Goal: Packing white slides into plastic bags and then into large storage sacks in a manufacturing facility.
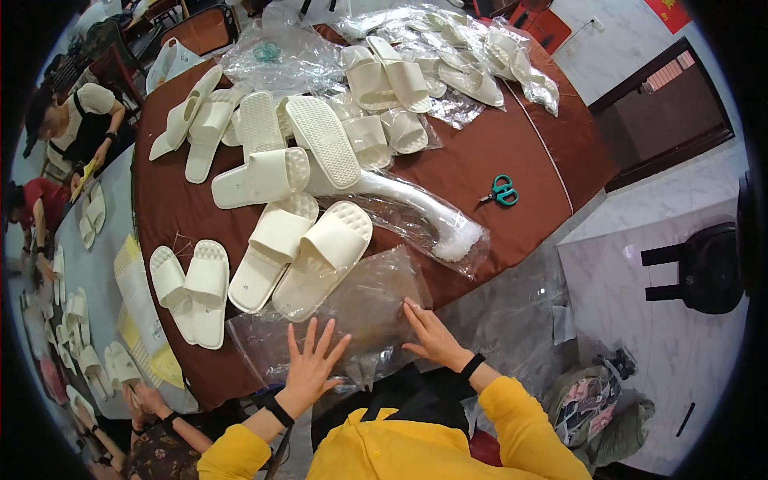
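A clear plastic bag (pixel 376 300) lies flat at the near edge of the brown-covered table. My left hand (pixel 314 362) rests on its near left part with fingers spread wide. At the bag's right edge is my right hand (pixel 434 334), fingers stretched out and thumb apart, touching the film. Neither hand grips anything. Just beyond the bag lies a pair of cream slippers, a left one (pixel 268 244) and a right one (pixel 330 254), the right one at the film's edge. Another cream pair (pixel 206 280) lies to their left.
More cream slippers (pixel 328 144) are heaped farther back, with bagged ones (pixel 464 72) behind. Teal-handled scissors (pixel 502 190) lie on the right of the brown tablecloth (pixel 544 216). A long clear-wrapped bundle (pixel 432 212) lies mid-table. People work at a grey table (pixel 112 264) on the left.
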Motion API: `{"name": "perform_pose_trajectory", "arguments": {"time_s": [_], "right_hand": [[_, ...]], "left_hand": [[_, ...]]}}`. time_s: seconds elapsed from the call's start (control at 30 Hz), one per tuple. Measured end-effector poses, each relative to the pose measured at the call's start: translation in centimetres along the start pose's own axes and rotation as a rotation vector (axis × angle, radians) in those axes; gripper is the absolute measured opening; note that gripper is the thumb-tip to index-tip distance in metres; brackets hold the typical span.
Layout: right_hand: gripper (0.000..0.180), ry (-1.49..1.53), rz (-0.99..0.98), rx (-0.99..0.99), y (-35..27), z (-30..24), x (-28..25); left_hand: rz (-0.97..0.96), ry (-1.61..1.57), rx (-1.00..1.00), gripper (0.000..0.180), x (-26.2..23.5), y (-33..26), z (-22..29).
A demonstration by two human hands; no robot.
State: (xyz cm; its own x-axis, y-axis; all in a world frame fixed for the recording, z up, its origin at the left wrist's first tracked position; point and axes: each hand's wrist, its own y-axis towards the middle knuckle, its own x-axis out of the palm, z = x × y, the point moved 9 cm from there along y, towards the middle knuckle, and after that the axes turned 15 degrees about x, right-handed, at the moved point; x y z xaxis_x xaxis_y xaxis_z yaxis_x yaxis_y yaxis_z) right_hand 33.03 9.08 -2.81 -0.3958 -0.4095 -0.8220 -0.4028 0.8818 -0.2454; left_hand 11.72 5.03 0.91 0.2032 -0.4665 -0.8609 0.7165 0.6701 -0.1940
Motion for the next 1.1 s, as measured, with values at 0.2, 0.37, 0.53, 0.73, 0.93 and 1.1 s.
{"name": "perform_pose_trajectory", "arguments": {"time_s": [0.2,0.37,0.53,0.73,0.93,1.1], "right_hand": [[0.097,-0.258,0.198,0.215,-1.2,1.2,-3.0],[0.087,-0.184,-0.085,-0.189,0.1,-4.5,-0.1],[0.088,-0.559,0.001,-0.200,4.1,-1.0,1.0],[0.100,-0.410,-0.228,-0.172,3.6,-1.6,-1.6],[0.046,0.115,-0.303,-0.258,6.0,-0.1,-5.3],[0.016,0.857,0.568,0.517,3.5,10.7,-14.3]], "left_hand": [[-0.055,0.268,-0.031,0.095,5.8,-0.7,-3.0],[-0.078,0.393,-0.015,0.089,6.6,-0.2,-2.9],[0.060,0.459,0.114,0.092,7.3,-1.1,-3.0],[0.050,-0.022,0.175,0.080,1.3,-0.8,-2.5],[0.303,-0.318,0.067,0.040,-2.3,-1.1,-6.1],[0.397,-0.553,-0.250,0.024,-3.8,-1.5,-9.8]]}}
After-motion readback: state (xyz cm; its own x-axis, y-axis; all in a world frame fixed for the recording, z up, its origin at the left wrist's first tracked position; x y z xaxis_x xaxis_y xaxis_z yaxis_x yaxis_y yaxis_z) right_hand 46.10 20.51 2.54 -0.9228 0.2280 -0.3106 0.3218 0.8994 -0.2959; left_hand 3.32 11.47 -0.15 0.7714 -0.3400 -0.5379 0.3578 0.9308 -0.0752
